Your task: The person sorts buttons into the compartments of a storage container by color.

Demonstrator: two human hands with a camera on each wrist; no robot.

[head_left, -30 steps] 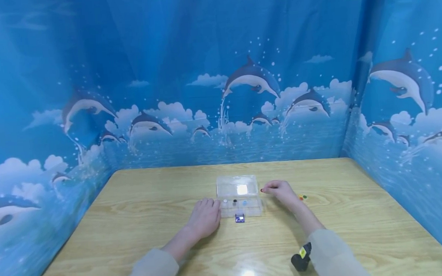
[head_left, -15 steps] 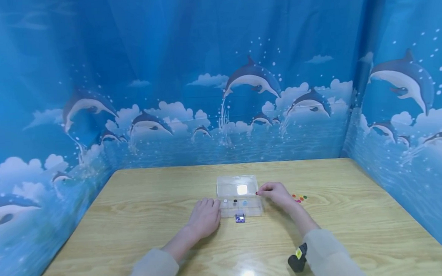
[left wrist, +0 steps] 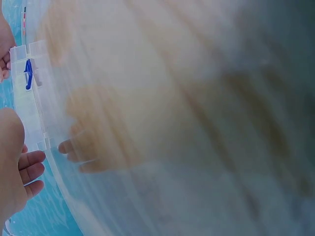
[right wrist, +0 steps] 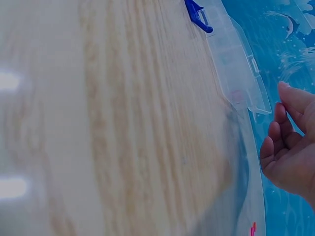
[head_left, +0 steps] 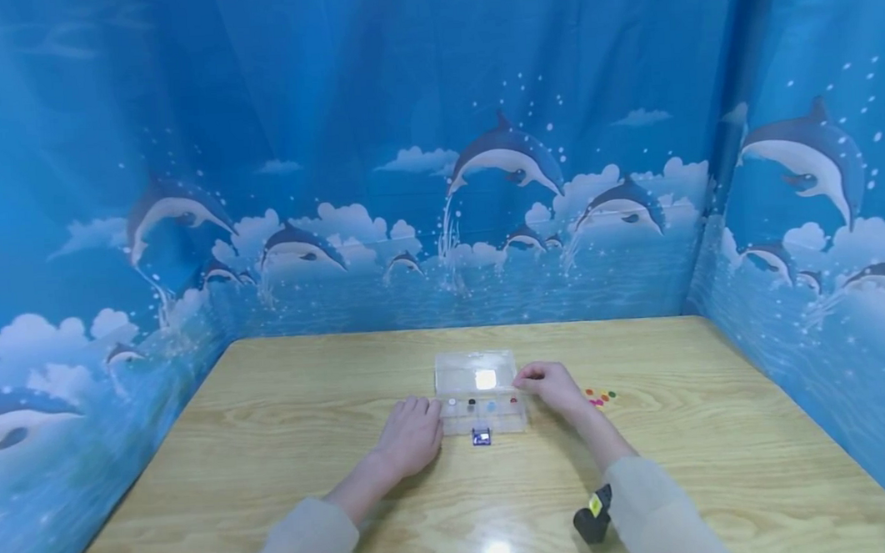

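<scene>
The red bit had left the right hand for the box's far right part. The right wrist view showed empty fingertips. The loose left hand rested at the box's left end.

Clear plastic box rests on light wooden table; lid behind, blue plastic clasp in front. Rear compartments, left to right: white disc, black disc, light-blue disc, red disc. Multicoloured round discs lie on table, right of box.
</scene>
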